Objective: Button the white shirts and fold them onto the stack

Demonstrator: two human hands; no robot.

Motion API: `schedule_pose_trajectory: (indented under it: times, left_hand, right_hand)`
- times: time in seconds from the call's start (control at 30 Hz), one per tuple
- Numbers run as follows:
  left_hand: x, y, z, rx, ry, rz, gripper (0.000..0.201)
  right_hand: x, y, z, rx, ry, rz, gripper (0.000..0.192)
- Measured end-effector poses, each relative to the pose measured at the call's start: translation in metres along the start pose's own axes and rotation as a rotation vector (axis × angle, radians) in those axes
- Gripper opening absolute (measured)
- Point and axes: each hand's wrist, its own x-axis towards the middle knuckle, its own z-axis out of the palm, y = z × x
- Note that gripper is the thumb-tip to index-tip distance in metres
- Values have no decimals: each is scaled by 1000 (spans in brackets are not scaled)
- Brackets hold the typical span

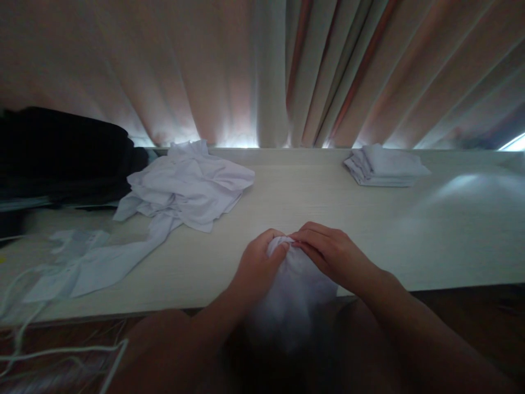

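Both of my hands meet over a bunched white cloth (293,290) at the near edge of a pale wooden table (311,208). My left hand (258,265) grips the cloth's left side with its fingers curled in. From the right, my right hand (328,251) lies on top of it, fingers pinching the fabric where the two hands touch. The cloth hangs down off the table edge toward my lap.
A loose heap of white garments (188,183) lies at the left, one sleeve trailing forward. A neat folded white stack (385,164) sits at the far right. Dark fabric (65,153) is piled far left. White cords (24,328) trail at the near left. Curtains hang behind.
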Motion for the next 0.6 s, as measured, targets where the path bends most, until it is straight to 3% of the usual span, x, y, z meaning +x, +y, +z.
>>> schedule_pose_trajectory:
  times: [0.3,0.6]
  left_hand:
    - [-3,1,1,-4,6,64,19]
    - [-9,-3,-2,-13,-38,95,26]
  right_hand:
    - [8,-22,-13,-84,-97,117,18]
    - [3,-23,-2,54,12,194,15]
